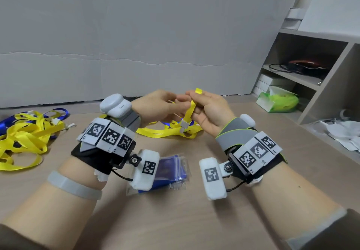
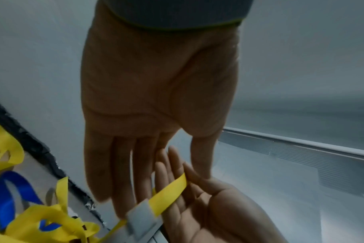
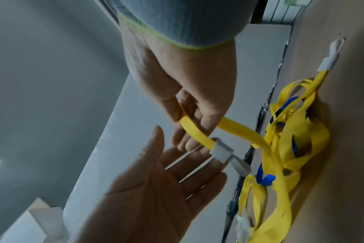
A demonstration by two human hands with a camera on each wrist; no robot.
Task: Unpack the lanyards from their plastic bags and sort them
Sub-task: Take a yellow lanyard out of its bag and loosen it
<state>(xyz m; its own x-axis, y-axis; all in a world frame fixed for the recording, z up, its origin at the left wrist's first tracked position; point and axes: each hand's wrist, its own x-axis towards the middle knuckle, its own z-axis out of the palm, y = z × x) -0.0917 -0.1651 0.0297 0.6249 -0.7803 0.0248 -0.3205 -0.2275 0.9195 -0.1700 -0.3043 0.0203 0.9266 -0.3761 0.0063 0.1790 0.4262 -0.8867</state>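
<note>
My right hand (image 1: 196, 101) pinches a yellow lanyard (image 1: 190, 107) near its loop end, between thumb and fingers, and holds it above the table. The strap (image 3: 197, 131) runs down past its white clip (image 1: 183, 126) to a loose coil on the table (image 1: 167, 133). My left hand (image 1: 161, 103) is beside it with straight fingers (image 2: 125, 172), its palm (image 3: 152, 197) facing the strap and gripping nothing. Several blue lanyards in clear plastic bags (image 1: 171, 170) lie near me, partly hidden by my left wrist camera.
A tangled pile of yellow and blue lanyards (image 1: 25, 134) lies at the left of the wooden table (image 1: 175, 210). A grey wall stands close behind. On the right are a shelf unit (image 1: 303, 70), a green tissue pack (image 1: 278, 102) and crumpled empty plastic bags (image 1: 342, 133).
</note>
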